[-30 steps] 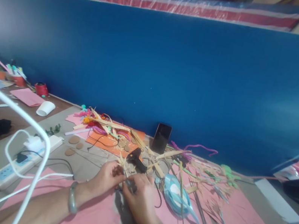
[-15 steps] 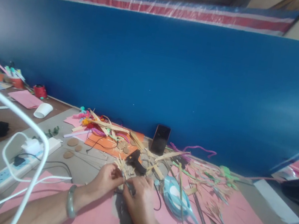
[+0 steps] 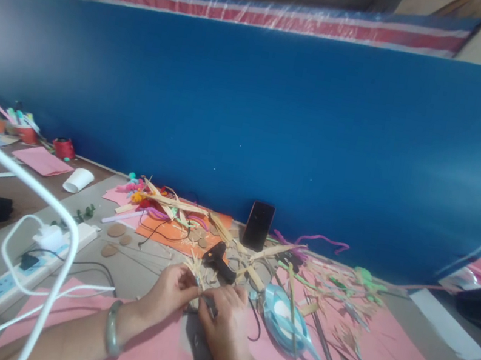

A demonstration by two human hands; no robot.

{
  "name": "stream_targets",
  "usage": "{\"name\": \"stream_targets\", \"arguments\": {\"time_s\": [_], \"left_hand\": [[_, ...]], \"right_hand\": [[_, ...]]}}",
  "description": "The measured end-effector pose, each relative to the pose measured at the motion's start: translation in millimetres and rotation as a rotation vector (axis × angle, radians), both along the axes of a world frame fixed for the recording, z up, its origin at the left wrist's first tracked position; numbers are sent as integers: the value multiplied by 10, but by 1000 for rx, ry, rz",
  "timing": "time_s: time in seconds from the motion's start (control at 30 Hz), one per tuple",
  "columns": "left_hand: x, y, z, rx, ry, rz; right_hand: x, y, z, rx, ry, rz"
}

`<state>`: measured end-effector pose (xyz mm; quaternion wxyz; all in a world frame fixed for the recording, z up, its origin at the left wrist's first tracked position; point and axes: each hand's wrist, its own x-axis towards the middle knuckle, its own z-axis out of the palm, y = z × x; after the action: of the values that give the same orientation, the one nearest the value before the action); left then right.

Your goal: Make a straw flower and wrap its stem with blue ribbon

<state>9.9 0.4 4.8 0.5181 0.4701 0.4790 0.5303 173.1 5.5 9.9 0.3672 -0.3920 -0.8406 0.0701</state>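
My left hand (image 3: 176, 288), with a green bangle (image 3: 114, 327) on the wrist, is closed in a pinch on a small bundle of pale straw strips (image 3: 195, 266). Close beside it, my right hand (image 3: 226, 314) is closed with its fingertips at the base of the same bundle. A small dark piece shows under its fingers, too hidden to name. Just beyond the hands lies a black glue gun (image 3: 219, 261). A roll of light blue ribbon (image 3: 284, 319) sits right of my right hand, its loose end trailing toward the lower right.
A phone (image 3: 258, 226) leans on the blue partition (image 3: 251, 114). Left are a white power strip (image 3: 33, 274), a looping white cable (image 3: 70, 231), a paper cup (image 3: 78, 180) and round wooden slices (image 3: 116, 230). Straw scraps (image 3: 334, 282) and pink paper (image 3: 397, 347) lie right.
The paper cup at the left has rolled or shifted a little to the right. Both hands stay in nearly the same place, still together at the straw bundle.
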Motion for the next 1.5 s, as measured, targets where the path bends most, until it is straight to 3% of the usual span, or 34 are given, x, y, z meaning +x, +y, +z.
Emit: {"name": "stream_targets", "arguments": {"time_s": [0.5,0.6,0.73,0.93,1.13,1.23,1.5], "left_hand": [[-1,2,13,-12,-39,-34],[-8,11,-3,-44,-78,-58],[-31,26,4,-105,-123,-132],[-59,1,131,-155,-155,-234],[-50,-31,238,-178,-146,-205],[-43,-18,221,-142,-92,-155],[-44,16,56,-112,1,-103]], "right_hand": [[-9,32,-25,125,46,51],[-9,39,1,43,101,42],[-5,58,8,-185,158,7],[0,72,41,-468,279,84],[7,77,141,-711,415,116],[9,78,167,-731,432,107],[-4,74,129,-561,342,76]]}}
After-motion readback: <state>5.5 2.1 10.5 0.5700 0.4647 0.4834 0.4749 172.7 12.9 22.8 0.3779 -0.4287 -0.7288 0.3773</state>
